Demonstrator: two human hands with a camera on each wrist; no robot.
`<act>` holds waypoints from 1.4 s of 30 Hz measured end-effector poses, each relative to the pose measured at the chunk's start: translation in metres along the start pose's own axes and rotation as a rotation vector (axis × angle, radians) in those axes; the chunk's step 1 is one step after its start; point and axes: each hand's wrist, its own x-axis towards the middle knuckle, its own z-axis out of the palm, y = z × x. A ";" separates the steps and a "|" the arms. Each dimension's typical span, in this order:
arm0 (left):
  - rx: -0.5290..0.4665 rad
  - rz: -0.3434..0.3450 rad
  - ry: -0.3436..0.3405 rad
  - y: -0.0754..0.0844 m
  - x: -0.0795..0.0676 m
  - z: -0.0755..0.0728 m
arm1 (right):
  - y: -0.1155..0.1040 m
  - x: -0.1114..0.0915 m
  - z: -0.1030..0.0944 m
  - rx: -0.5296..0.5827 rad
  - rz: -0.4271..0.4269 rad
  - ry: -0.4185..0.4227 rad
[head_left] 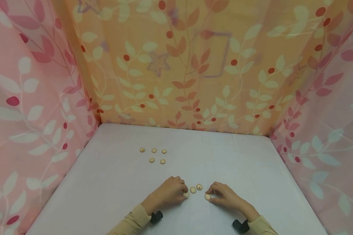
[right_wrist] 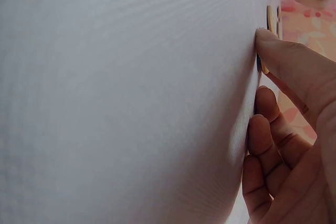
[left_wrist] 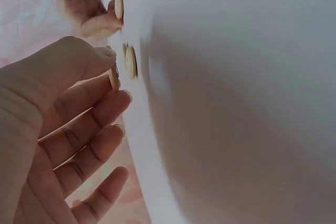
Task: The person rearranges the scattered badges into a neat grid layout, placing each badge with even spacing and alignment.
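My left hand (head_left: 170, 192) pinches a small round pale-wood disc (head_left: 185, 195) between thumb and index finger. In the left wrist view that disc (left_wrist: 113, 78) stands on edge, and the other fingers are loosely bent. To the right, my right hand (head_left: 226, 196) holds a similar disc (head_left: 207, 196) by its edges, thumb and finger close over the table. The right wrist view shows this disc (right_wrist: 264, 66) mostly hidden behind the thumb. Between the hands lie two more discs, a nearer one (head_left: 193, 190) and a farther one (head_left: 199, 187) with a dark mark.
Farther back on the left of the white table (head_left: 238, 166), several like discs (head_left: 154, 150) lie in two short rows. A patterned orange curtain (head_left: 182, 65) stands behind the table, with pink curtains along both sides. Each wrist wears a black device (head_left: 240, 226).
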 end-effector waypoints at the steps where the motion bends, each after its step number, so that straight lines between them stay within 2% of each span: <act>1: 0.001 -0.002 0.001 -0.002 -0.001 -0.001 | 0.000 0.000 0.000 0.000 -0.002 0.001; 11: 0.017 -0.041 0.028 -0.024 -0.009 -0.011 | -0.001 -0.002 -0.001 0.002 0.002 0.002; 22: 0.019 -0.092 0.080 -0.051 -0.024 -0.016 | -0.004 -0.001 -0.002 0.015 0.057 -0.031; 33: 0.003 -0.160 0.112 -0.073 -0.036 -0.023 | -0.001 0.000 -0.002 0.017 -0.007 -0.004; 42: 0.011 -0.252 0.141 -0.093 -0.053 -0.025 | 0.000 0.000 -0.001 0.022 -0.011 -0.005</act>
